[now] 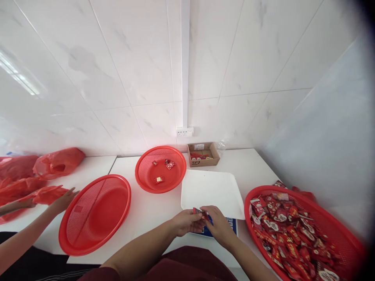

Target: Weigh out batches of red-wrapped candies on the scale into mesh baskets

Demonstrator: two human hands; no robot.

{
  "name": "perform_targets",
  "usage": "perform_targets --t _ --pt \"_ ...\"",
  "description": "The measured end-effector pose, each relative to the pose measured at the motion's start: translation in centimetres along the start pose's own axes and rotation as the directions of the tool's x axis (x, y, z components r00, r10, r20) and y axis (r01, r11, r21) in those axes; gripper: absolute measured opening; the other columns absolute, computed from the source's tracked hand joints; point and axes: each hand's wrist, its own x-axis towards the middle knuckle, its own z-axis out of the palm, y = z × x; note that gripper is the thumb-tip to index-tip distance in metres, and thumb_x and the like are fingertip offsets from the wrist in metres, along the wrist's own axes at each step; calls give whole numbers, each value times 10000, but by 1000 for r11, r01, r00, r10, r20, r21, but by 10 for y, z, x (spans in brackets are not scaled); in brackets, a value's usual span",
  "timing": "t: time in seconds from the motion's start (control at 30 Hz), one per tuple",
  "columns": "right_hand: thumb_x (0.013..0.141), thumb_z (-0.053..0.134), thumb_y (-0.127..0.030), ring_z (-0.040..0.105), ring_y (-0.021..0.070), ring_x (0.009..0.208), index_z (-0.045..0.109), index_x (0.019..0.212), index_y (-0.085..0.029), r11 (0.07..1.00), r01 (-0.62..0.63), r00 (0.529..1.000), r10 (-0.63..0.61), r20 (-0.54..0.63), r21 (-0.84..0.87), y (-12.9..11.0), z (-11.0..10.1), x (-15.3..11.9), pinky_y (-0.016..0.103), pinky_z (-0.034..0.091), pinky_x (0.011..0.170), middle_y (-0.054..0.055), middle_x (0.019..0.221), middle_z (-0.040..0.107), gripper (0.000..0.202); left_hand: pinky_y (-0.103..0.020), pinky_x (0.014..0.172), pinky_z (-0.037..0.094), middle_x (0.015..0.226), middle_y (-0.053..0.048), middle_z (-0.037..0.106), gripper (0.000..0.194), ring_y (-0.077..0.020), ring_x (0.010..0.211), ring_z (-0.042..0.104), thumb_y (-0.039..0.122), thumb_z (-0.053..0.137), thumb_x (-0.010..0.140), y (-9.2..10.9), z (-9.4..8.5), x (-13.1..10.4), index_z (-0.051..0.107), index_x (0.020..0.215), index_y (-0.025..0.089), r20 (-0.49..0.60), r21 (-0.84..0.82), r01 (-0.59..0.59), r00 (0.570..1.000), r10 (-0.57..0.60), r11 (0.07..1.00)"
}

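Note:
My left hand (187,223) and my right hand (217,226) meet in front of my body, fingers closed on one small red packet (198,212). Just beyond them lies a white tray (211,191) on top of a blue scale (233,224), which my hands partly cover. To the right, a large red basket (331,226) holds many red wrapped packets (281,228). Behind and left of my hands, a round red basket (160,187) contains several small packets (170,165).
A red basket (109,210) with nothing in it stands at the left. Beside it, another person's hands (65,199) handle red plastic bags (52,195). A cardboard box (204,160) with red packets sits by the wall, below a socket (185,132).

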Motion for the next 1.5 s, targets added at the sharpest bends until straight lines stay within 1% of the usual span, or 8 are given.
perform_targets --t 0.2,0.4,0.63,0.77,0.97,1.07,1.23,1.5 --pt "802 487 -340 513 249 1132 548 1197 -218 990 -139 989 139 -41 14 14 -8 -31 431 399 983 96 1204 590 418 -270 638 440 691 -51 652 293 -122 588 589 355 756 678 1 -5 -5 654 817 117 -50 -7 -6 999 6 1000" --pt "788 449 -453 551 263 1099 538 1186 -181 938 -335 923 345 -168 88 47 -25 -56 422 484 880 134 1177 599 490 -219 622 444 757 -41 651 208 -94 602 589 336 649 797 35 -33 -7 640 826 130 -203 -125 -130 974 103 984" --pt "743 435 -495 585 274 1064 563 1113 -178 905 -421 857 419 -301 62 72 -49 -72 424 464 919 149 1153 621 503 -202 625 490 726 -34 648 161 -85 593 594 264 541 877 68 -54 -16 627 829 136 -350 -264 -230 928 129 937" --pt "738 406 -498 546 286 1122 555 1120 -160 884 -466 828 422 -368 -35 92 -67 -83 439 409 978 163 1199 599 531 -204 610 506 712 -35 651 146 -92 586 607 254 536 881 74 -60 -21 625 853 142 -391 -315 -265 911 130 912" --pt "734 368 -517 547 313 1116 556 1107 -168 802 -591 741 497 -453 -87 133 -82 -108 447 421 949 167 1192 602 545 -203 601 515 699 -30 651 149 -90 578 621 237 516 895 80 -70 -23 617 849 138 -448 -374 -302 887 115 877" --pt "709 372 -522 587 322 1051 572 1086 -184 760 -639 720 537 -440 -119 153 -82 -121 443 456 891 160 1142 632 544 -202 600 516 700 -31 653 139 -89 577 625 219 523 890 82 -72 -25 618 841 130 -462 -391 -315 880 112 865" --pt "705 356 -525 605 339 1019 542 1173 -109 661 -724 683 650 -333 -195 175 -75 -138 444 471 851 200 1128 633 653 -211 606 521 756 -36 674 103 -99 610 641 188 538 875 85 -75 -27 624 885 133 -479 -400 -343 869 125 850" --pt "753 357 -471 601 321 1041 506 1248 -48 630 -727 685 689 -236 -274 173 -76 -139 393 463 874 222 1147 622 668 -232 660 534 837 -58 693 104 -127 693 669 171 533 872 87 -78 -24 622 916 141 -490 -389 -358 861 138 849"
